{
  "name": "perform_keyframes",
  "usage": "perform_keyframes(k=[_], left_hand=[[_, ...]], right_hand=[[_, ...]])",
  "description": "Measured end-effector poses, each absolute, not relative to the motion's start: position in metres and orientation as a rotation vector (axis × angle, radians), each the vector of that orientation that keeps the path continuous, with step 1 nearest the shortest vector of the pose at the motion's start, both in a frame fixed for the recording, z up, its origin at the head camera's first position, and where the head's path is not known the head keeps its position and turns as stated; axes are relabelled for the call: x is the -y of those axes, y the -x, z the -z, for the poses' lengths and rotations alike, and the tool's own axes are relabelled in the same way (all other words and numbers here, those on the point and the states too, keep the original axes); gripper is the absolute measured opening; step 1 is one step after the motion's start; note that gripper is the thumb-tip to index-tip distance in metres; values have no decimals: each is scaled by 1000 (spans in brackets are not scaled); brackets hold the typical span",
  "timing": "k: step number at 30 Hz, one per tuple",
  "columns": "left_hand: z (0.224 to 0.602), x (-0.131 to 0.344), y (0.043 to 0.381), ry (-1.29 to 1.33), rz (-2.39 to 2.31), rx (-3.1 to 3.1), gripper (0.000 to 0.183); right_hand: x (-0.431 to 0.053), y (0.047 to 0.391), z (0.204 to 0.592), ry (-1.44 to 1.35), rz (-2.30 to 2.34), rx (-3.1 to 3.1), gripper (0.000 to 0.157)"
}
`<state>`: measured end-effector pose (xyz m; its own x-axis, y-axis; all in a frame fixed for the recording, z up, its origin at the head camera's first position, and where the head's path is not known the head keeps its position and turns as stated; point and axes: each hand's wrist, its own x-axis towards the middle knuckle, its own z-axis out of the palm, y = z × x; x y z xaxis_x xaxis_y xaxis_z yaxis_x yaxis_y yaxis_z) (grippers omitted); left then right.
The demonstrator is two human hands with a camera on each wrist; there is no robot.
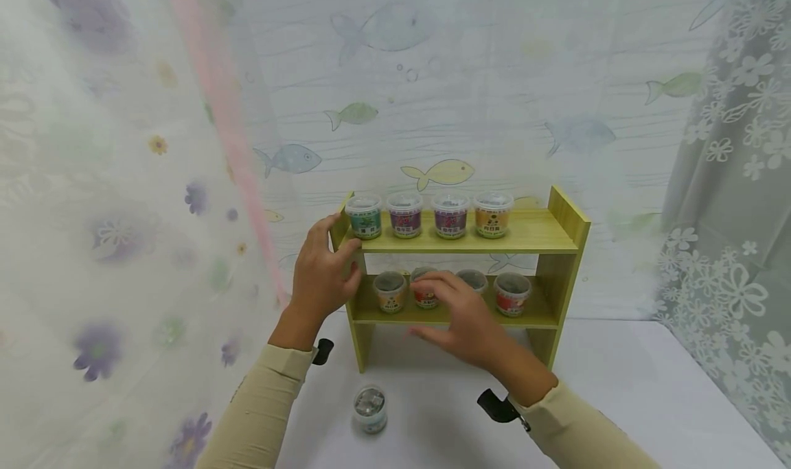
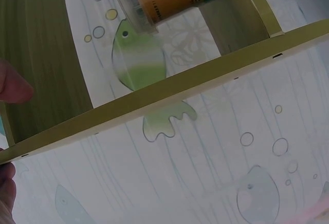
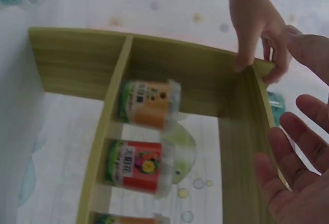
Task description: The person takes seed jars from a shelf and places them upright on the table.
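My left hand [image 1: 323, 273] grips the left end of a small yellow-green wooden shelf rack [image 1: 469, 244]. In the right wrist view its thumb lies on the inner side of the corner and the fingers on the outer side. A lidded cup with a green label [image 1: 364, 218] stands on the upper board close to that hand. My right hand [image 1: 466, 318] hovers in front of the lower board, holding nothing, its fingers apart and loosely bent. Behind it, partly covered, are a red-labelled cup [image 1: 425, 292] and another cup [image 1: 474, 280].
Two purple-labelled cups [image 1: 404, 216] and an orange-labelled one [image 1: 492, 216] share the upper board. Below stand an orange cup [image 1: 390, 293] and a red cup [image 1: 512, 294]. One more lidded cup [image 1: 371, 410] sits on the white table [image 1: 624, 400] before the rack. Patterned curtains [image 1: 494, 98] hang around.
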<state>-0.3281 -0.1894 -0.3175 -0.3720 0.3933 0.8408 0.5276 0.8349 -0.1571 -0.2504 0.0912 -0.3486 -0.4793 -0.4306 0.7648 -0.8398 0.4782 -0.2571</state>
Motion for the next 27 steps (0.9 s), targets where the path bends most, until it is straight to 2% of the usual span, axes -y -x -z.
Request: perform_keyframes(k=[15,27], left_hand=[[318,191,328,677,178,1989,31],[317,189,329,683,178,1999,28]], right_hand=[[-123,269,304,-911,-840,1965,53],[-152,291,280,-673,-824,1879,49]])
